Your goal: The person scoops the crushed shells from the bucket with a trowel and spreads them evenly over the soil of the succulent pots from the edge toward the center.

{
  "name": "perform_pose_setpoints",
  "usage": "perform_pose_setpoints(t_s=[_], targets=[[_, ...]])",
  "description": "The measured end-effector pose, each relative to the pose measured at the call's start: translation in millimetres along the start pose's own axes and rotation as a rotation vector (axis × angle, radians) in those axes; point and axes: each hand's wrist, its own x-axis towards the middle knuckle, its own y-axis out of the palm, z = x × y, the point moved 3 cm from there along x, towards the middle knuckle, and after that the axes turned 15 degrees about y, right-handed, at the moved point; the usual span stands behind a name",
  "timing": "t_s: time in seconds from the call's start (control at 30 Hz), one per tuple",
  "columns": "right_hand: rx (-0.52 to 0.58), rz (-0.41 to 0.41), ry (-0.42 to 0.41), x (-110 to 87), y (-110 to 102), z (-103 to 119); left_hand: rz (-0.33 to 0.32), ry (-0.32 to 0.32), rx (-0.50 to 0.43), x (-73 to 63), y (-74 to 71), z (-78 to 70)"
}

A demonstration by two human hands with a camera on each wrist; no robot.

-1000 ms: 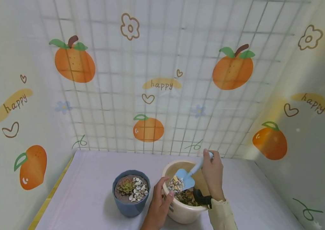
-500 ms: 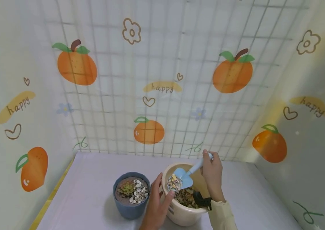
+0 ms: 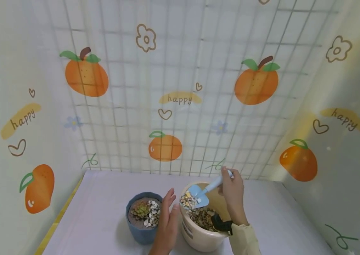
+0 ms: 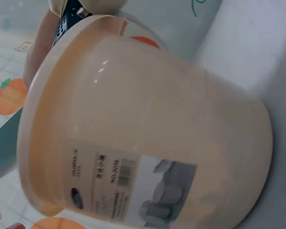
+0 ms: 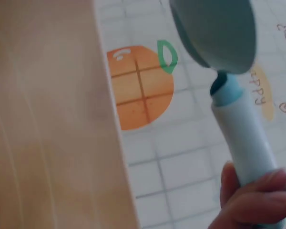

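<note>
My right hand (image 3: 233,196) grips the handle of a small light-blue hand shovel (image 5: 245,138). Its blade, heaped with mixed coloured gravel (image 3: 187,200), is over the left rim of a cream plastic bucket (image 3: 202,242). Brownish, flaky loose material (image 3: 203,216) lies inside the bucket. My left hand (image 3: 167,225) is raised between the bucket and a blue-grey pot (image 3: 141,235), fingers extended and holding nothing. It hides part of that pot's right side. In the pot grow a green-red succulent (image 3: 141,210) and, next to it, white pebbles or shells (image 3: 152,212).
Both containers stand on a pale lavender tabletop (image 3: 97,212). Behind it rises a wire grid under a sheet (image 3: 129,117) printed with oranges, and similar sheets flank both sides. A printed label (image 4: 128,186) is on the bucket's side. A black strap (image 3: 221,224) circles my right wrist.
My left hand has let go of the bucket's rim and moved left toward the blue-grey pot. The loaded shovel has shifted left, from inside the bucket's opening to its left rim.
</note>
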Motion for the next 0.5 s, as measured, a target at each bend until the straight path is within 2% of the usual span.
perform_pose_setpoints(t_s=[0.2, 0.33, 0.5], targets=[[0.002, 0.032, -0.014, -8.6, 16.4, 9.8, -0.076, 0.053, 0.019, 4.5, -15.0, -9.4], [0.014, 0.059, -0.012, -12.3, 28.1, 14.9, -0.123, 0.083, 0.084, 4.9, -34.2, -13.2], [0.06, 0.086, -0.004, -17.0, 41.5, 18.5, -0.175, 0.082, 0.215, 1.2, -62.2, -12.1]])
